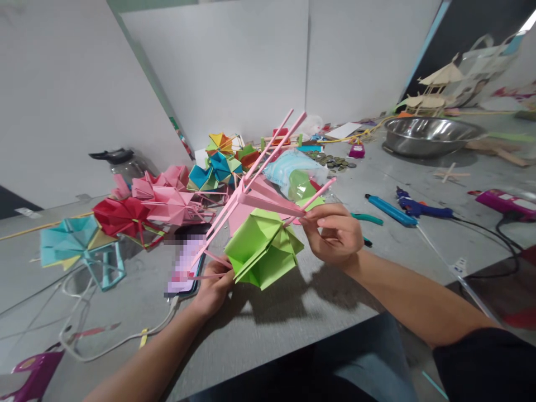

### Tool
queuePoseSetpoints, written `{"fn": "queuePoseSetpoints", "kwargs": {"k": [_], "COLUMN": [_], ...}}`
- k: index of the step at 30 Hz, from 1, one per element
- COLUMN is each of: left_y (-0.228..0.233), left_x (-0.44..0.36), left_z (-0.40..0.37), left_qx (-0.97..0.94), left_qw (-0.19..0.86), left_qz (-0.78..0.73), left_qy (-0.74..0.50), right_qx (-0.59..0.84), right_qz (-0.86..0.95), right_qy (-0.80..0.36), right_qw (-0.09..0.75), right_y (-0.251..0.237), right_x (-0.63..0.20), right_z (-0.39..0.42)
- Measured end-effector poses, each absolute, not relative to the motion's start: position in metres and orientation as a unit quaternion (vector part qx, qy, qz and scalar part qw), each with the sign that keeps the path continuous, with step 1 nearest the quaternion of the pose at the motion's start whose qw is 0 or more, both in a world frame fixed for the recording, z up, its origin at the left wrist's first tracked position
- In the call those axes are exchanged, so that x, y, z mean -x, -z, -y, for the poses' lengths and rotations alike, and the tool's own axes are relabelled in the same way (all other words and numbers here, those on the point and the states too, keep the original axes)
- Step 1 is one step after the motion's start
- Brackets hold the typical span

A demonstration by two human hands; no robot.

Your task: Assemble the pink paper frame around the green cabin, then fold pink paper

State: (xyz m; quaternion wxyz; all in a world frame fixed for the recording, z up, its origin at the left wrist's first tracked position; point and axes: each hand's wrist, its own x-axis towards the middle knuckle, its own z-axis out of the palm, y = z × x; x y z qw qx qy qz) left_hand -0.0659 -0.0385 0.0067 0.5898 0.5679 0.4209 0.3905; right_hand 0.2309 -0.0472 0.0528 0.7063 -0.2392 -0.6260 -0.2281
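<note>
Above a grey tabletop (293, 312), both hands are gripping: left hand (215, 290) holding a green paper umbrella (262, 248), right hand (335, 234) pinching its pink stick frame (255, 190).

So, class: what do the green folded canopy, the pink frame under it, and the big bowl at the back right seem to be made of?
Green folded canopy: matte paper, going by its sharp creases and flat facets. Pink frame: thin straight sticks, probably painted wood or plastic; the look leaves it open. Bowl: shiny metal, likely stainless steel, with mirror-like reflections. The left hand and right hand hold the piece.
</note>
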Motion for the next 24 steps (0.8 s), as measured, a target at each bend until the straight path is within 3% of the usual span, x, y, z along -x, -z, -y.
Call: {"fn": "queuePoseSetpoints", "kwargs": {"k": [24], "left_y": [-0.008], "left_x": [0.062], "left_z": [0.042], "left_qx": [-0.533], "left_qw": [0.599], "left_qz": [-0.444], "left_qy": [-0.399], "right_qx": [0.229], "right_qz": [0.637], "right_qy": [0.259], "right_qw": [0.689], "right_y": [-0.063], "right_x": [-0.233], "right_z": [0.054]}}
